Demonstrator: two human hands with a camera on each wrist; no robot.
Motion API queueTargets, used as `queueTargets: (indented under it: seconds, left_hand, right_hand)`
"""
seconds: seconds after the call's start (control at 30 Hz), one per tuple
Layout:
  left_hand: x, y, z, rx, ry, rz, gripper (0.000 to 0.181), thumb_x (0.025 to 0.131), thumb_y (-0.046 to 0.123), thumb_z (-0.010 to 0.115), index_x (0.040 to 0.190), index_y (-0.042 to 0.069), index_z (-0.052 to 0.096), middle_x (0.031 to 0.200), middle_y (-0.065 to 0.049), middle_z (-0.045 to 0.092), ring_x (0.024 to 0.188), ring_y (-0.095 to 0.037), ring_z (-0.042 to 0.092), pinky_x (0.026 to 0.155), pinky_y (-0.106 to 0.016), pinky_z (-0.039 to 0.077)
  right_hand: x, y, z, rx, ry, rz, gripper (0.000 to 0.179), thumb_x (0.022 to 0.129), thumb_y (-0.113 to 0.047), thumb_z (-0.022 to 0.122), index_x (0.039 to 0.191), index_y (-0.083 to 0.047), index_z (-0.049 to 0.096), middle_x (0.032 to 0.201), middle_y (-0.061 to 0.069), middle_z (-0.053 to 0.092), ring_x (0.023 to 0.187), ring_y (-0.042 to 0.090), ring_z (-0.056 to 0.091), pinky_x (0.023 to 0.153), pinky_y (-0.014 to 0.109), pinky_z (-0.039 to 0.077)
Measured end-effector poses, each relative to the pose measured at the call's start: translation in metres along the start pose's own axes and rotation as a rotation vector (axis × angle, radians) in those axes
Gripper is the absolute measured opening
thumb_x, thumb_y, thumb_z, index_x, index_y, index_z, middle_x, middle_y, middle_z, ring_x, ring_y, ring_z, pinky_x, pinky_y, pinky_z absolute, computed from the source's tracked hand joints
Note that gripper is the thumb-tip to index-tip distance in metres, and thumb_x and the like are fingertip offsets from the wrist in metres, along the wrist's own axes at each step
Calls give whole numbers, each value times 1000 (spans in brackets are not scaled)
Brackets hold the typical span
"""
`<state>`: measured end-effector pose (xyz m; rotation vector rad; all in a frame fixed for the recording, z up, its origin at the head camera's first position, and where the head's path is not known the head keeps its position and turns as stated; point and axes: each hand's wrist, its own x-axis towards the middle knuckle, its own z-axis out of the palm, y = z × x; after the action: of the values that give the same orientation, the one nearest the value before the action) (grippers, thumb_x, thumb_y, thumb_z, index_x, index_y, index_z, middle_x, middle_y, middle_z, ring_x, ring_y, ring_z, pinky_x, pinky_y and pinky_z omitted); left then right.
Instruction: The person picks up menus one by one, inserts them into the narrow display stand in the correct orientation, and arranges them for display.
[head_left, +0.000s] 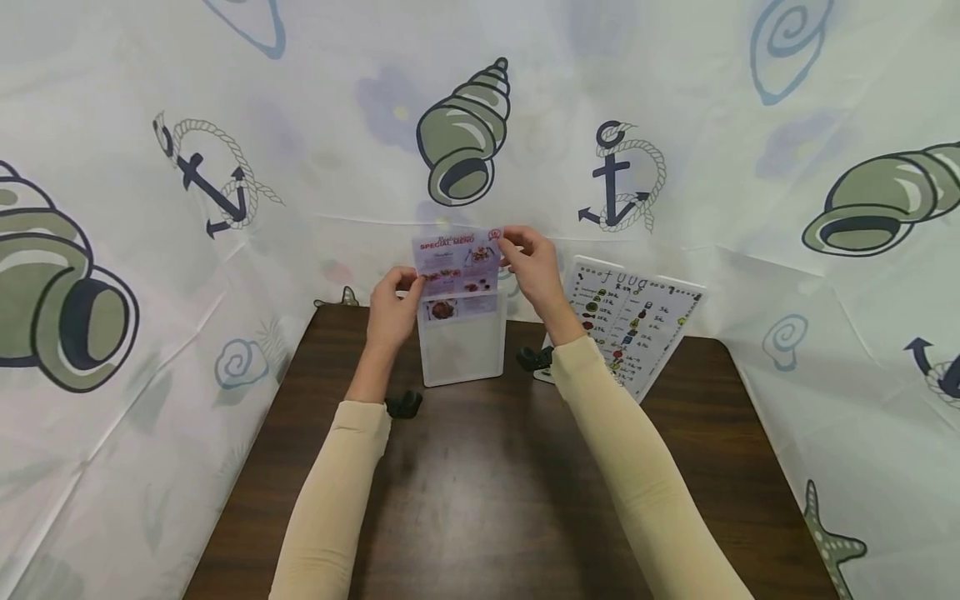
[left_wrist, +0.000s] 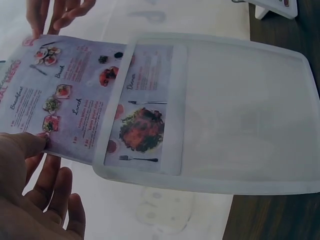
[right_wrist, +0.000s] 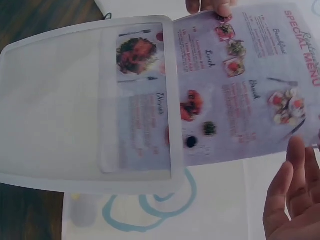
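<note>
A printed menu sheet (head_left: pixel 456 260), headed "SPECIAL MENU", stands partly inside a white-framed sign holder (head_left: pixel 463 354). Its lower part, with the "Dinner" section (left_wrist: pixel 142 85), shows through the holder's clear front; the rest sticks out above the top rim. My left hand (head_left: pixel 393 307) pinches the sheet's left edge between thumb and fingers, just above the holder. At the upper right corner, my right hand (head_left: pixel 534 265) pinches the sheet. In the right wrist view, that hand's fingers (right_wrist: pixel 297 175) are partly cut off by the frame.
A second white-framed board (head_left: pixel 626 321) with a handwritten, drawn price list leans at the right, behind my right forearm. Everything stands on a dark wooden table (head_left: pixel 480 492). Behind and beside it hangs a cloth (head_left: pixel 337 150) printed with shells and anchors.
</note>
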<state>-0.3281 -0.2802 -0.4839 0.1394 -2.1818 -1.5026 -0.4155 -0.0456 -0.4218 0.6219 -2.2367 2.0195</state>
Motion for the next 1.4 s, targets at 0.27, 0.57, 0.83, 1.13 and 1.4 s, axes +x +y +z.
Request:
queueTargets:
  seconds: [0.27, 0.57, 0.83, 1.13, 1.4]
  left_hand:
    - [0, 5, -3, -19, -9, 0, 26, 109, 24, 65, 121, 1, 68, 116, -17, 70, 110, -26, 65, 86, -28, 50]
    - [6, 17, -9, -74, 21, 50, 28, 110, 25, 63, 125, 2, 68, 120, -17, 70, 111, -23, 66, 91, -27, 50]
    - [7, 20, -9, -56, 28, 38, 27, 110, 23, 63, 123, 1, 70, 115, -16, 70, 102, -13, 61, 87, -25, 49]
    - [6, 16, -9, -51, 31, 10, 25, 109, 22, 64, 121, 1, 71, 112, -14, 70, 101, -14, 61, 85, -24, 48]
    - [3, 10, -8, -19, 6, -1, 25, 109, 24, 64, 124, 5, 70, 116, -15, 71, 99, -16, 60, 83, -27, 47]
  right_hand:
    - [1, -1, 2, 2, 20, 7, 21, 108, -18, 67, 121, -3, 73, 109, 6, 73, 92, 38, 69, 78, 36, 55]
    - [-2, 4, 1, -18, -2, 13, 20, 108, -18, 67, 119, -3, 73, 106, 1, 70, 99, 43, 68, 80, 36, 55]
    - [-3, 6, -2, -51, -32, 3, 21, 108, -17, 67, 124, -5, 74, 116, 10, 72, 95, 37, 70, 84, 36, 57]
    - [-3, 12, -3, -39, -49, -53, 25, 109, -16, 64, 127, 0, 72, 120, 15, 69, 100, 50, 63, 78, 24, 56]
    - [-8, 22, -5, -53, -57, -47, 23, 110, -15, 63, 125, 0, 73, 123, 23, 69, 101, 52, 64, 79, 29, 56]
